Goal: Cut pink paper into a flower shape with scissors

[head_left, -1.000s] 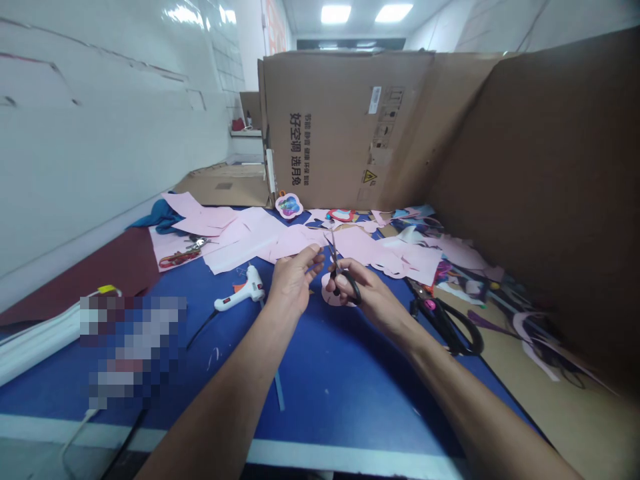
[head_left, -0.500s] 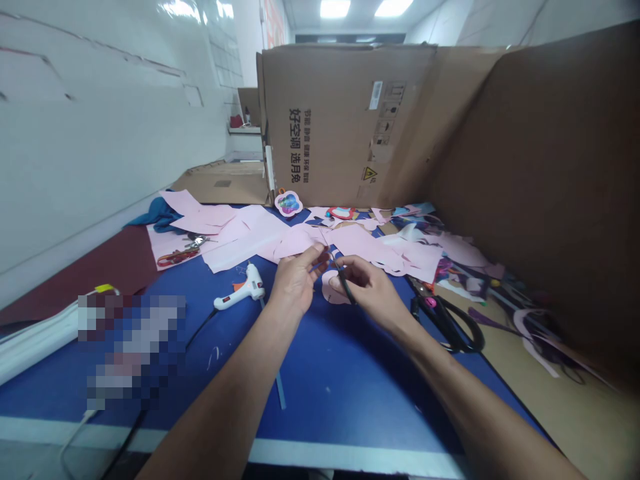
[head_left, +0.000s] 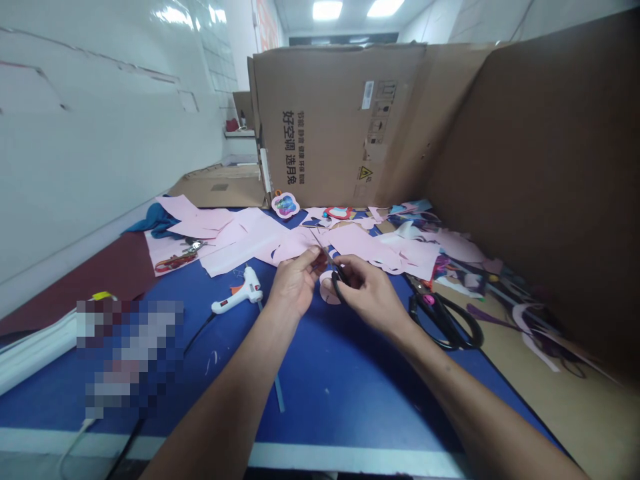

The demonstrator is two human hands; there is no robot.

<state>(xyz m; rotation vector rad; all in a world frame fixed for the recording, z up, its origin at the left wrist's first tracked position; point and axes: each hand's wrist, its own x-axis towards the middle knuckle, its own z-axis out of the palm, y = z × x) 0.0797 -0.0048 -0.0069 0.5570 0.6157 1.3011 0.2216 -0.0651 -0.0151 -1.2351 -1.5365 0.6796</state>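
My right hand [head_left: 367, 293] is closed round the black handles of a small pair of scissors [head_left: 334, 272], whose thin blades point up and left. My left hand [head_left: 295, 283] pinches a tiny scrap at the blades; the scrap is too small to name. Both hands hover just above the blue table [head_left: 320, 373]. A small round pink paper piece [head_left: 328, 288] lies on the table right under them.
Pink paper sheets [head_left: 250, 233] and coloured offcuts cover the far table. A white glue gun [head_left: 237, 297] lies left of my hands, large black scissors [head_left: 445, 320] to the right, red-handled scissors [head_left: 173, 261] far left. Tall cardboard panels [head_left: 340, 120] wall the back and right.
The scissors have tilted from upright to leaning left and come lower. My hands have drawn closer together, and my left fingers now pinch at the blades.
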